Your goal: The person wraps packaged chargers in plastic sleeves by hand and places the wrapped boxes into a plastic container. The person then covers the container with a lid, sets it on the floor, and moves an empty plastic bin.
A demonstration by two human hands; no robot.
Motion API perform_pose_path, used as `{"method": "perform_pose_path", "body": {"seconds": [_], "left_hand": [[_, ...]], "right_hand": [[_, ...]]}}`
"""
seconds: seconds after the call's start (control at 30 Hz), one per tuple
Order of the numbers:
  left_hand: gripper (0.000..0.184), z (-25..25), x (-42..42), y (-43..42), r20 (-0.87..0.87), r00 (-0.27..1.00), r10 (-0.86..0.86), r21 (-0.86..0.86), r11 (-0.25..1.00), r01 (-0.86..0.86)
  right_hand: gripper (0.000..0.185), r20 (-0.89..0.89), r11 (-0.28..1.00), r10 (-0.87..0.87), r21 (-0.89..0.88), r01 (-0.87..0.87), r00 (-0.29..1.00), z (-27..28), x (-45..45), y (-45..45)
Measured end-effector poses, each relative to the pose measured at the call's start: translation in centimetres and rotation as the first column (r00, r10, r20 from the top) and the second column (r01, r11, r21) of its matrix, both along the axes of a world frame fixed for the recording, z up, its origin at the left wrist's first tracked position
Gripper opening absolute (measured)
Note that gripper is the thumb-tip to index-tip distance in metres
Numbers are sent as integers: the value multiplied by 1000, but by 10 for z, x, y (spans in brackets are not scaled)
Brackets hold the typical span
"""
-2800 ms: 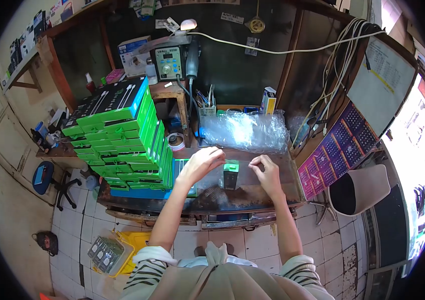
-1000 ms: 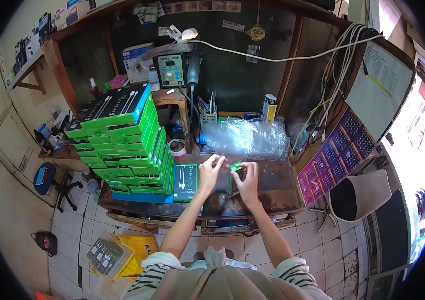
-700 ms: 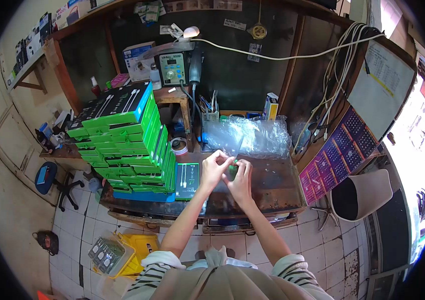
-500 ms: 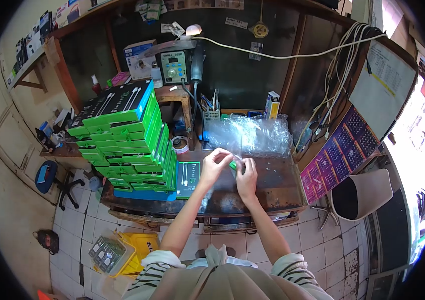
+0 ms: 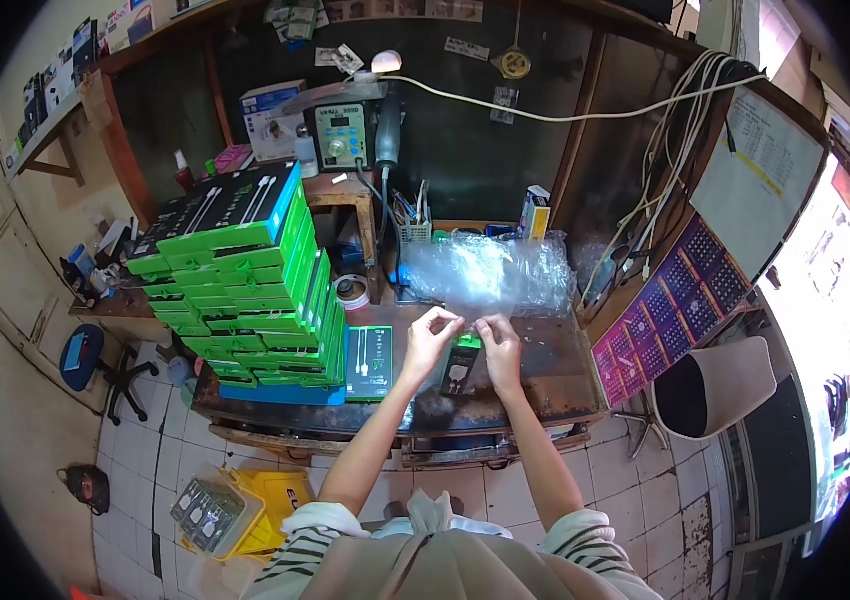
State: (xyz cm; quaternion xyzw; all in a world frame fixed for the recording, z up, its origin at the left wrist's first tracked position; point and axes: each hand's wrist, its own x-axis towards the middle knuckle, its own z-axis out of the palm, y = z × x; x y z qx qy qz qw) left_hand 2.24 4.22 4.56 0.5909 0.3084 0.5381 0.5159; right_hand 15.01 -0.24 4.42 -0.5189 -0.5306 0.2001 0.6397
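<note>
My left hand (image 5: 429, 342) and my right hand (image 5: 500, 348) are closed in pinches, fingertips almost meeting above the table. Between them they grip a clear plastic bag (image 5: 472, 296), a hazy film that blends into the plastic behind it. A small black box with a green top (image 5: 459, 366) sits just below the fingertips, between the hands. Whether it is inside the film, I cannot tell. Left of my left hand, a flat black-and-green cable box (image 5: 369, 364) lies beside a tall stack of similar green-edged boxes (image 5: 245, 290).
A heap of clear plastic packaging (image 5: 545, 275) lies at the back of the dark table (image 5: 555, 370). Behind stand a pen basket (image 5: 413, 232), a hot-air station (image 5: 341, 136) and a small yellow-and-white box (image 5: 535, 212). A yellow crate (image 5: 280, 500) stands on the floor.
The small black box now shows upright below my hands, where only a bit of green was visible before. My fingertips have moved slightly down and the film spreads above them.
</note>
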Motion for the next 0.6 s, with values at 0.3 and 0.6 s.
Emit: {"method": "perform_pose_path", "body": {"seconds": [0.3, 0.6], "left_hand": [[20, -18, -6, -4, -89, 987, 137, -161, 975, -150], [36, -20, -17, -3, -119, 952, 282, 294, 926, -237]], "right_hand": [[17, 31, 936, 41, -352, -27, 999, -14, 18, 11], [20, -345, 776, 161, -534, -335, 925, -23, 23, 3]]}}
